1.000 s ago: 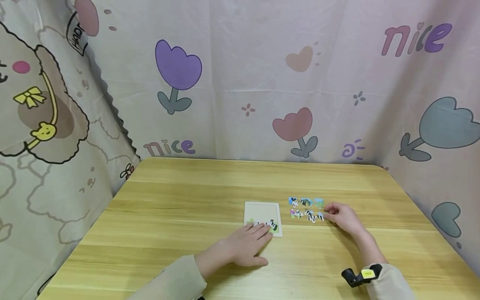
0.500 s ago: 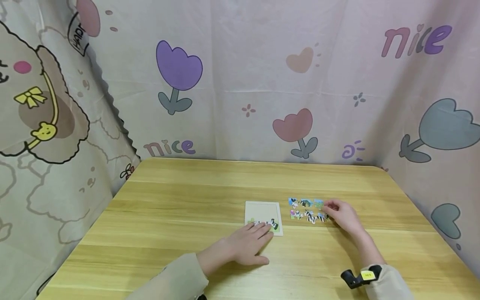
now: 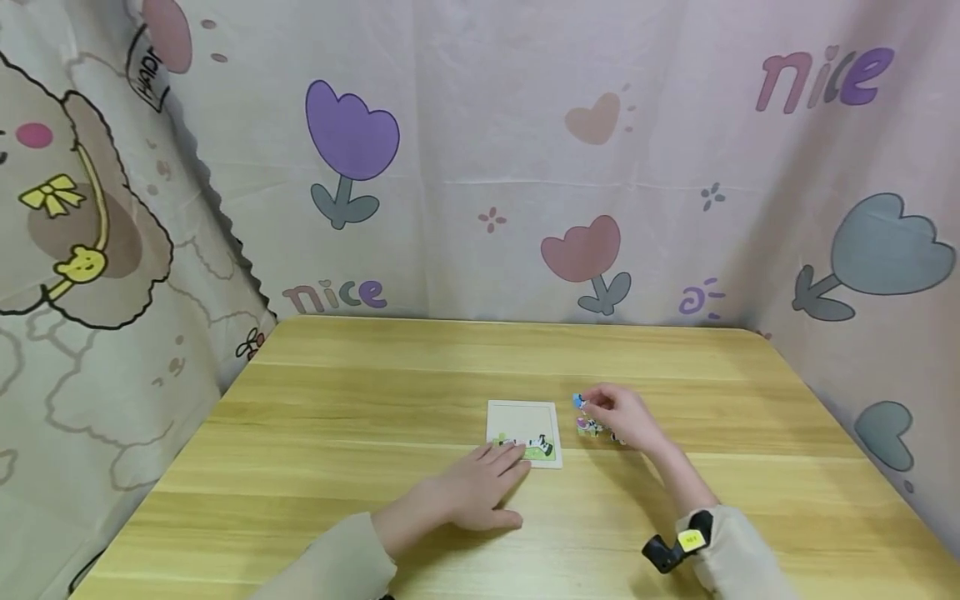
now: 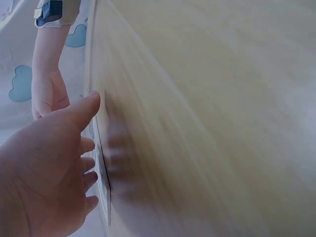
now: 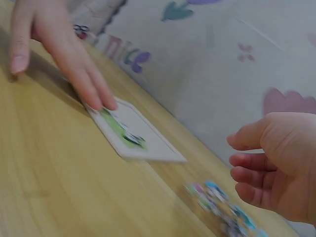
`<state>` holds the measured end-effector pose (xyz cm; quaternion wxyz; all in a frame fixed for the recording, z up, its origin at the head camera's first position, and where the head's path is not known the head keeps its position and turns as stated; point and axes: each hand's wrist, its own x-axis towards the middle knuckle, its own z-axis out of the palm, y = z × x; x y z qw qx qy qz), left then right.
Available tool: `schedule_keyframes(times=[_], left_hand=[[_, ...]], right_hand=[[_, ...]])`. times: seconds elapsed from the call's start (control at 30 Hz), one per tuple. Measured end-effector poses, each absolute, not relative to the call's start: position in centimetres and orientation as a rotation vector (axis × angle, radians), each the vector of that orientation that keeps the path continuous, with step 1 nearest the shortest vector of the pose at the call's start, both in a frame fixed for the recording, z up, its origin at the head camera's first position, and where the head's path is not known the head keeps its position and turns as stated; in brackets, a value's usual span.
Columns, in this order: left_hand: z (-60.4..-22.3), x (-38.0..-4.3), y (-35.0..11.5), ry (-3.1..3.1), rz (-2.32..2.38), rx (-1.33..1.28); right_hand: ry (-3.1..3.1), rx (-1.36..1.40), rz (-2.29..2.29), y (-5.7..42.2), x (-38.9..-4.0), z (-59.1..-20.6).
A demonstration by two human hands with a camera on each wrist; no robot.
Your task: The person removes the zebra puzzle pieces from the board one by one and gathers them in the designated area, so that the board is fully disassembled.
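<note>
My left hand lies with fairly straight fingers over the lower left of a white puzzle board. A strip of zebra-and-grass picture runs along the board's lower part, partly under those fingertips. My right hand, fingers curled and thumb near the index finger, hovers over two rows of small puzzle pieces. A blue piece shows at its fingertips. The right wrist view shows the same hand above the blurred pieces; whether it pinches one cannot be made out.
The wooden table ends at a printed curtain behind and at both sides. A dark camera with a yellow label is strapped on the right wrist.
My right hand has moved left from the right end of the pieces to their left end, covering most of them. The left hand stays on the board, showing slightly more of the zebra picture.
</note>
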<state>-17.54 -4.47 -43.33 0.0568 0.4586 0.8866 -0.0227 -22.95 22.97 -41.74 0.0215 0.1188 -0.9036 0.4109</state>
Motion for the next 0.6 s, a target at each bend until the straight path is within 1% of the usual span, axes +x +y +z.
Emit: schedule_keyframes(times=[0.37,0.6], left_hand=[[-42.8,-16.9,-7.8,2.705,0.049,1.204],[-42.4,-16.4,-8.3,2.701,0.045,1.203]], right_hand=[[-2.84,0.638,1.314,16.3,-22.6,-42.1],[-2.877,0.712,1.349,13.7,-22.1,-42.9]])
